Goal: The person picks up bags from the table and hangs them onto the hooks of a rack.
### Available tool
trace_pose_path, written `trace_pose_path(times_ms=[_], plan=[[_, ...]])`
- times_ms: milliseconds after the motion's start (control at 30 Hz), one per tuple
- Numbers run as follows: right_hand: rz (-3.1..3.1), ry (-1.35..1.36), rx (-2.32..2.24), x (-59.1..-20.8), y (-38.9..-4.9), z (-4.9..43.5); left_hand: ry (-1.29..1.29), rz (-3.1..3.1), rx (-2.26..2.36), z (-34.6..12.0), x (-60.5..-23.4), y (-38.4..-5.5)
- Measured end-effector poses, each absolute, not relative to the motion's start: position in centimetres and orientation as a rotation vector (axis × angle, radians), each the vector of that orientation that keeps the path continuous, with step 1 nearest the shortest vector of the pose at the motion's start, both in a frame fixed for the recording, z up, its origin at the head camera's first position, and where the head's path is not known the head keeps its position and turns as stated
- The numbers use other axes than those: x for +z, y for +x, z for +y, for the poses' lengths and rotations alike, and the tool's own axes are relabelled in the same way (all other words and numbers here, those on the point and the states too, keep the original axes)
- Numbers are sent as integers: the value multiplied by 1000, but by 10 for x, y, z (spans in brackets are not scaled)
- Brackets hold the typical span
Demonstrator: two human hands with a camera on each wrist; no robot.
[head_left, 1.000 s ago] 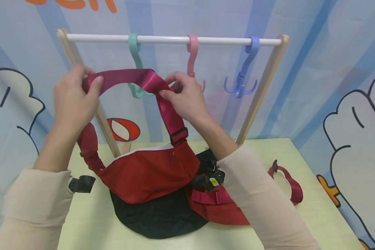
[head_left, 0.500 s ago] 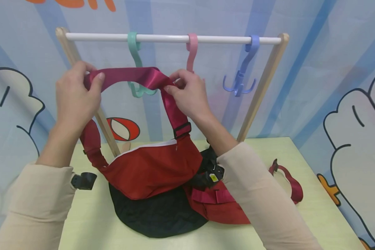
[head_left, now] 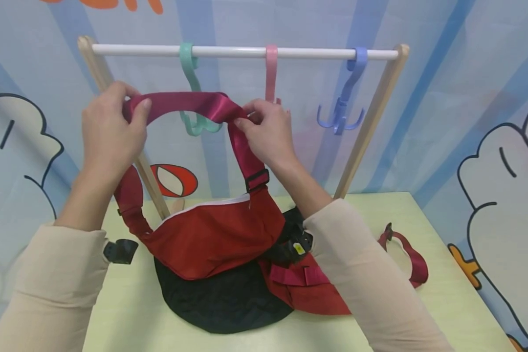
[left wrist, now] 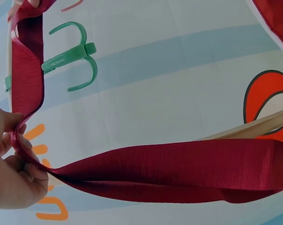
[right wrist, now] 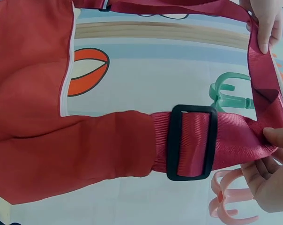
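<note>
No legible text, number or brand appears in any view. Large orange lettering on the blue-and-white striped backdrop cloth [head_left: 229, 19] is cropped by the upper edge of the head view, leaving only unreadable lower strokes. A small yellow tag [head_left: 297, 249] on the black buckle between the red bags is too small to read.

The head view looks forward and down from above the white rail with wooden legs [head_left: 242, 51], taking in the whole rack. Both wrist views sit close below that rail, facing up toward the backdrop. All three share the green plastic hook [head_left: 193, 98] [left wrist: 73, 54] [right wrist: 230, 93] hanging from the rail.
</note>
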State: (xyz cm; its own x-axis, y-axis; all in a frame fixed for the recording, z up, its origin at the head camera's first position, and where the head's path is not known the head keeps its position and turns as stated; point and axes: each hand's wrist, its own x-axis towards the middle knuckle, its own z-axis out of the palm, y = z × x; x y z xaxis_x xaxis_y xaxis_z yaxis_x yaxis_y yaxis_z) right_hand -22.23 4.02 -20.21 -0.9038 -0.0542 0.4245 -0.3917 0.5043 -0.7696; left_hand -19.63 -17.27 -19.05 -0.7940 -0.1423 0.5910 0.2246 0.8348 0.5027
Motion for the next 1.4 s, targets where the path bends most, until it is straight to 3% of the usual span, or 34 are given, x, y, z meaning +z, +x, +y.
trace_pose_path(times_ms=[1400], plan=[[-2248, 173, 1292, -208, -242, 34, -107, -2368, -754, -163, -186, -200]])
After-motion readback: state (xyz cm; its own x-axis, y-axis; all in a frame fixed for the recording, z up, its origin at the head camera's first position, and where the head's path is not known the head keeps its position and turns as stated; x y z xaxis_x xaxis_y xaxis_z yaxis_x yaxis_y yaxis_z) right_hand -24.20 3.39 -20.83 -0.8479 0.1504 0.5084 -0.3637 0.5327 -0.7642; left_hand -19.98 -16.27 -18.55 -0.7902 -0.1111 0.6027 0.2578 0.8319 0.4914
